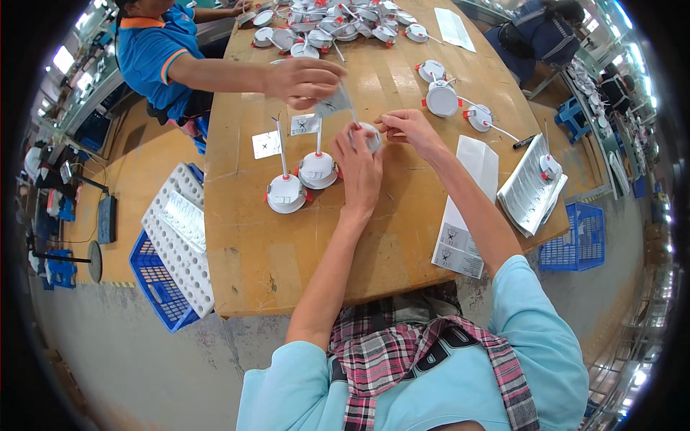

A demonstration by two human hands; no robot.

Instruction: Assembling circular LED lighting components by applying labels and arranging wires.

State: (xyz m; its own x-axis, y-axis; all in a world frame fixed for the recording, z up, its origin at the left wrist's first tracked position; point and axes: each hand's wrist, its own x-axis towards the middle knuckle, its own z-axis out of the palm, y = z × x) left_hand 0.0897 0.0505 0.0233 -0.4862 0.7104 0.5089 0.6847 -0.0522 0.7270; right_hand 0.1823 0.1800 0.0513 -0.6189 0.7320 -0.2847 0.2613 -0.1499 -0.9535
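Observation:
Near the table's middle, my left hand (359, 172) is closed around a white downlight (373, 138). My right hand (417, 135) is just right of it, thumb and fingers pinched together; whatever they may hold is too small to make out. From the left reaches a co-worker's hand (305, 80), blurred, with a pale printed slip (333, 104) hanging from it close to my left fingers. To the left of my left hand two more white downlights (286, 195) (316, 172) rest on the table, their white cords pointing up. Behind them lie two small printed labels (267, 146) (305, 123).
A heap of downlights (338, 25) covers the table's far end. More downlights (441, 99) lie at the right. A label sheet (478, 167), a black pen (524, 142) and a stack of silvery sheets (523, 190) bearing a downlight (550, 167) are nearby. Blue baskets (154, 276) (575, 241) flank the table.

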